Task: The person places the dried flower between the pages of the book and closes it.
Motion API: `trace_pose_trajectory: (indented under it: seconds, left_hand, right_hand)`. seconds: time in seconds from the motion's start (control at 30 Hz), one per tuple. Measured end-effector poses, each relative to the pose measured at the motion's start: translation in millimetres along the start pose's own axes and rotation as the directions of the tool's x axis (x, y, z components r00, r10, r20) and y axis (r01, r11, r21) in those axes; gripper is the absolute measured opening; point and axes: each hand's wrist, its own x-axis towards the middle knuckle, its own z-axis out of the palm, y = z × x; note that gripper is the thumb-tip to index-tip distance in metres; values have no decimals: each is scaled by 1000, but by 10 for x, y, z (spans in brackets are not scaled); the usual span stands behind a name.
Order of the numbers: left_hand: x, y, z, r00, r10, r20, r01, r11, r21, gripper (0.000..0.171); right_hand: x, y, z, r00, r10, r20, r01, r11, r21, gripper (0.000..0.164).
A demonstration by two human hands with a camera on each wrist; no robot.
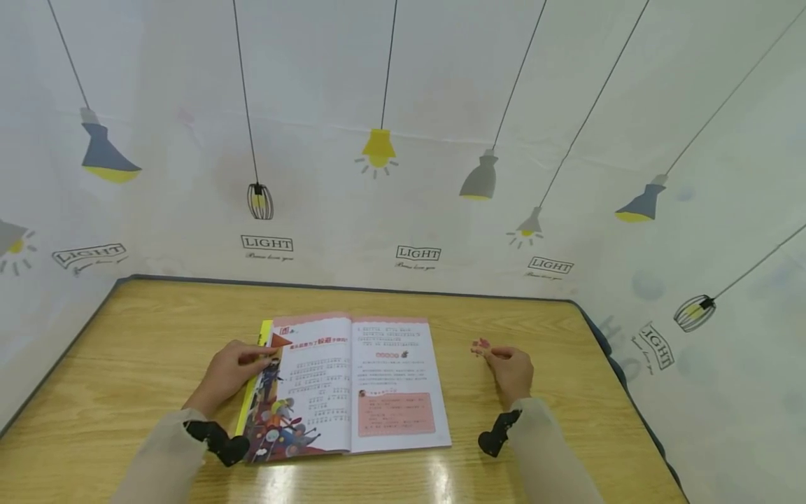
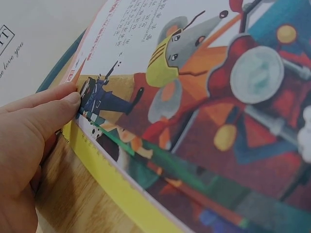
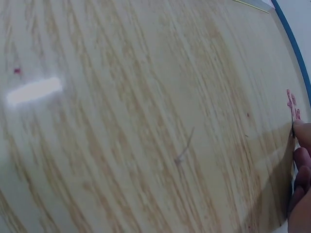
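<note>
An open picture book (image 1: 397, 378) lies on the table, with printed text on both pages and a cartoon of mice on the left one. My left hand (image 1: 229, 371) pinches the outer edge of the left-hand pages. In the left wrist view the thumb (image 2: 72, 102) presses on the page, and the yellow border (image 2: 107, 189) shows below the lifted leaves. To the right of the book, my right hand (image 1: 513, 374) pinches a small pinkish-red cut-out piece (image 1: 481, 344) between thumb and fingertips. The piece (image 3: 293, 104) has an irregular, branching outline in the right wrist view.
The wood-grain table (image 1: 151, 336) has a dark edge strip (image 1: 352, 288) along its back and sides. A pale wall covering (image 1: 315, 84) printed with hanging lamps rises behind it. Black straps (image 1: 217, 441) circle both wrists over light sleeves.
</note>
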Motion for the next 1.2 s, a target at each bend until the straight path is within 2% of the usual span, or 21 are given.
trace_pose_trajectory:
  seconds: [0.37, 0.6, 0.93, 1.07, 1.2]
  left_hand:
    - [-26, 30, -4, 1000, 14, -14, -14, 1000, -10, 26]
    - [-37, 52, -14, 1000, 5, -9, -6, 1000, -19, 26]
    - [-36, 64, -12, 1000, -9, 3, 9, 1000, -18, 26]
    - [-39, 61, -11, 1000, -3, 0, 3, 1000, -20, 27]
    - [-39, 48, -11, 1000, 8, -10, -8, 1000, -17, 27]
  right_hand:
    - [-36, -49, -21, 1000, -7, 6, 8, 1000, -13, 22]
    - [-62, -112, -48, 999, 28, 26, -27, 999, -47, 20]
    - [-24, -109, -55, 990, 73, 118, -59, 991, -116, 26]
    - [-24, -132, -60, 990, 81, 114, -66, 989, -134, 27]
    - [-31, -152, -60, 989, 108, 102, -96, 989, -110, 26]
